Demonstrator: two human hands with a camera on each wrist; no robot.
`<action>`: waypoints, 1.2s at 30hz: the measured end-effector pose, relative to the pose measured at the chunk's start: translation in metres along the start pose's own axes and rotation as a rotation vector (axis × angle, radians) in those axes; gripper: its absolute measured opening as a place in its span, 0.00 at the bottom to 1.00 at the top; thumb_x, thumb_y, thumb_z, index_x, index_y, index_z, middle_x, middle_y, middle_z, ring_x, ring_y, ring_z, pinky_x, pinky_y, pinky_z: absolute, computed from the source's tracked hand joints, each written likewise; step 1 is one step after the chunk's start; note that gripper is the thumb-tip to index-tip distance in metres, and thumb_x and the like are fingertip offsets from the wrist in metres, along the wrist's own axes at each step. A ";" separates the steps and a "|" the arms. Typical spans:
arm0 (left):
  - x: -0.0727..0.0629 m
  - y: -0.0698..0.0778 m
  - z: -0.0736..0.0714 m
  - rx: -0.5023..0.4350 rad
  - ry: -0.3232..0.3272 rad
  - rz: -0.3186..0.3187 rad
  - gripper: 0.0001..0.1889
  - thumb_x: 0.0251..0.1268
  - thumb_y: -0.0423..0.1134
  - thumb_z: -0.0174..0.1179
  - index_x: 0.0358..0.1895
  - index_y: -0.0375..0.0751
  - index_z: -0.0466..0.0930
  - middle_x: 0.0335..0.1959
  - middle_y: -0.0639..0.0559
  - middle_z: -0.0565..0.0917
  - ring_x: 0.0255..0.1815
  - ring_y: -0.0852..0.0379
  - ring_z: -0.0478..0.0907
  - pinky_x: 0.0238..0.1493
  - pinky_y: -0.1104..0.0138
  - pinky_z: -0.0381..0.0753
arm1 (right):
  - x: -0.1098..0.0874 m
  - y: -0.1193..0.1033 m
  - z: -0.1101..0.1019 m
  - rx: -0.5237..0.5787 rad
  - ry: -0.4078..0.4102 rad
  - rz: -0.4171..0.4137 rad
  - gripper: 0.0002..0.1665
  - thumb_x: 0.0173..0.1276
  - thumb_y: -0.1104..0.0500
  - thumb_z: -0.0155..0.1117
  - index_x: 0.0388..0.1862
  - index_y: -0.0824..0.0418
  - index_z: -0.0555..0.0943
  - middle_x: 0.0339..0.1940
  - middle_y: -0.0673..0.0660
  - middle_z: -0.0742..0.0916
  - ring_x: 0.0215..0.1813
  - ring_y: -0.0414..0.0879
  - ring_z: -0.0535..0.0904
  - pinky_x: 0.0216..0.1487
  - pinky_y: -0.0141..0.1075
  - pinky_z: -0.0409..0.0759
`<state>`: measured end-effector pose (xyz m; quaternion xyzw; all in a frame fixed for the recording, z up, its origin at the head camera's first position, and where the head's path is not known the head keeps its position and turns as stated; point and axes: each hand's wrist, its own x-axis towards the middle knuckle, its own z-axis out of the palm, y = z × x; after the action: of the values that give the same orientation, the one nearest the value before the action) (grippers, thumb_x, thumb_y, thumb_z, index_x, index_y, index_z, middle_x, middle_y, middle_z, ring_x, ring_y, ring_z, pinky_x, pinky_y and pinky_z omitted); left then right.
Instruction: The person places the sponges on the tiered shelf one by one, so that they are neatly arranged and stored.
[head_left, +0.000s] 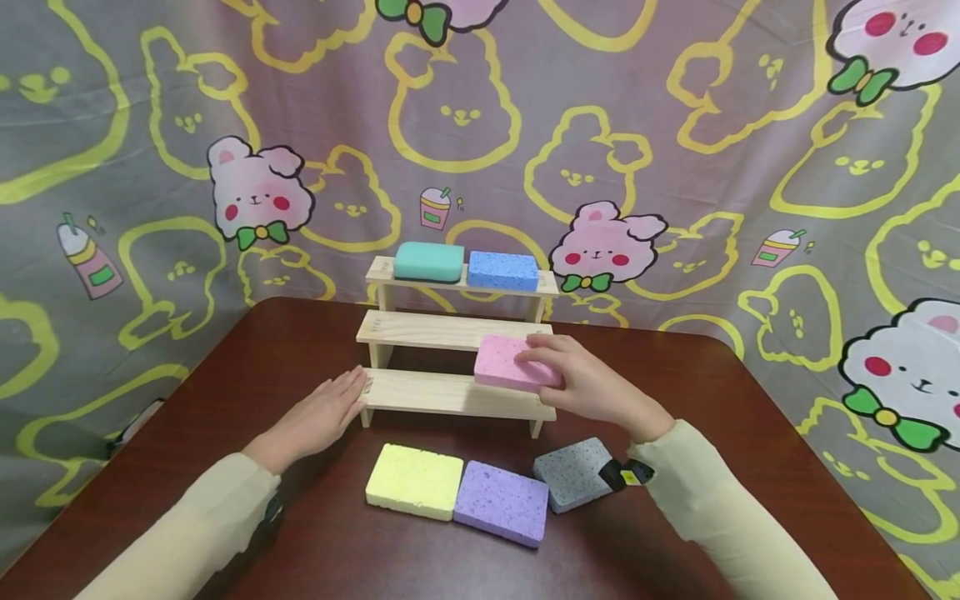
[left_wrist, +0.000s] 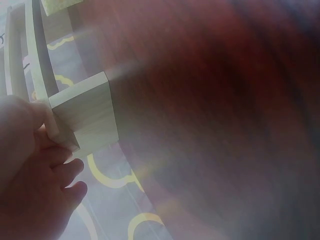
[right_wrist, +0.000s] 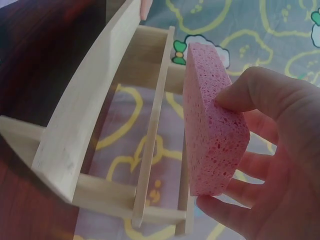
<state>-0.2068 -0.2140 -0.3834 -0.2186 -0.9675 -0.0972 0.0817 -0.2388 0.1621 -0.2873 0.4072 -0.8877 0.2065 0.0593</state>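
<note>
A three-tier wooden stand (head_left: 450, 392) stands on the table. My left hand (head_left: 318, 417) grips the left end of its lowest step; in the left wrist view its thumb and fingers (left_wrist: 70, 172) lie on either side of the plank's corner. My right hand (head_left: 592, 379) pinches a pink sponge (head_left: 502, 358) by its right part, over the right side of the lowest step. In the right wrist view the thumb presses one face of the sponge (right_wrist: 215, 130) and the fingers are behind it. A teal sponge (head_left: 429, 262) and a blue sponge (head_left: 502, 271) sit on the top step.
Before the stand lie a yellow sponge (head_left: 415, 481), a purple sponge (head_left: 501, 502) and a grey sponge (head_left: 574, 473). The grey one is partly behind my right wrist's strap. A patterned cloth (head_left: 465, 92) hangs behind the dark table (head_left: 660, 392).
</note>
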 end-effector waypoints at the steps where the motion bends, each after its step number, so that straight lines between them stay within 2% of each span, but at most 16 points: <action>1: 0.000 0.000 0.000 -0.001 -0.001 -0.001 0.26 0.69 0.37 0.49 0.63 0.21 0.60 0.65 0.29 0.61 0.65 0.36 0.58 0.62 0.47 0.58 | 0.002 -0.001 0.001 0.001 -0.004 0.001 0.27 0.52 0.63 0.66 0.54 0.56 0.78 0.62 0.61 0.72 0.62 0.54 0.64 0.58 0.49 0.68; 10: 0.000 -0.001 0.001 -0.001 0.008 0.003 0.25 0.69 0.37 0.49 0.63 0.21 0.60 0.64 0.29 0.61 0.65 0.36 0.59 0.62 0.47 0.58 | 0.022 -0.009 0.009 0.005 -0.021 -0.041 0.26 0.54 0.63 0.65 0.55 0.56 0.78 0.64 0.60 0.71 0.62 0.52 0.64 0.52 0.43 0.72; 20: 0.000 -0.001 0.002 0.009 0.010 0.008 0.25 0.69 0.36 0.48 0.63 0.21 0.60 0.64 0.29 0.61 0.65 0.37 0.59 0.62 0.47 0.58 | 0.047 -0.010 0.021 0.022 -0.003 -0.101 0.26 0.56 0.63 0.65 0.56 0.56 0.77 0.65 0.60 0.69 0.66 0.52 0.61 0.62 0.45 0.65; 26: -0.001 -0.001 0.002 0.004 0.012 0.013 0.25 0.70 0.37 0.48 0.63 0.22 0.60 0.65 0.30 0.61 0.65 0.37 0.59 0.62 0.47 0.58 | 0.067 -0.009 0.027 0.017 0.015 -0.147 0.25 0.56 0.64 0.64 0.55 0.57 0.77 0.64 0.61 0.70 0.65 0.53 0.62 0.62 0.46 0.65; 36: -0.001 -0.001 0.002 0.003 0.008 0.005 0.25 0.70 0.36 0.48 0.63 0.22 0.60 0.65 0.30 0.61 0.65 0.37 0.58 0.62 0.47 0.58 | 0.097 -0.010 0.033 0.037 0.027 -0.165 0.24 0.58 0.61 0.62 0.56 0.58 0.76 0.65 0.61 0.70 0.66 0.53 0.61 0.59 0.45 0.65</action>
<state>-0.2068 -0.2145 -0.3851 -0.2203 -0.9668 -0.0967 0.0863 -0.2931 0.0746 -0.2873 0.4773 -0.8462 0.2228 0.0805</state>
